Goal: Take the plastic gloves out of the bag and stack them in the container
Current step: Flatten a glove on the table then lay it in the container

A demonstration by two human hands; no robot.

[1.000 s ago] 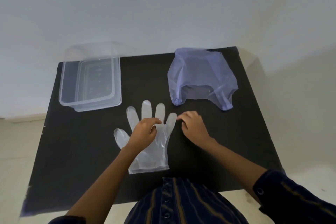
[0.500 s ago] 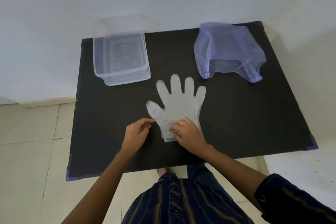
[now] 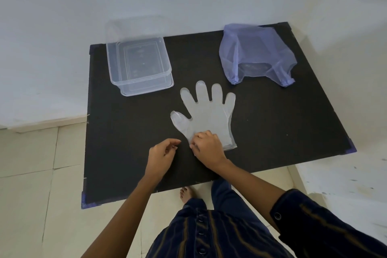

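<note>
A clear plastic glove (image 3: 207, 115) lies flat on the black table (image 3: 282, 128), fingers pointing away from me. My right hand (image 3: 208, 148) rests on the glove's cuff, fingertips pinching its left edge. My left hand (image 3: 162, 156) hovers just left of the cuff, fingers loosely curled, holding nothing. The clear rectangular container (image 3: 139, 65) stands at the table's far left. The purple translucent bag (image 3: 255, 56) sits at the far right, mouth facing me; its contents are hard to make out.
A white wall runs behind the table. Beige floor tiles (image 3: 31, 174) lie to the left and below. My bare foot (image 3: 185, 195) and dark striped clothing (image 3: 219, 234) show under the table's near edge.
Both hands slid from the glove's fingers down to its cuff. The left hand came off the glove to its left. The camera view pulled back and shifted.
</note>
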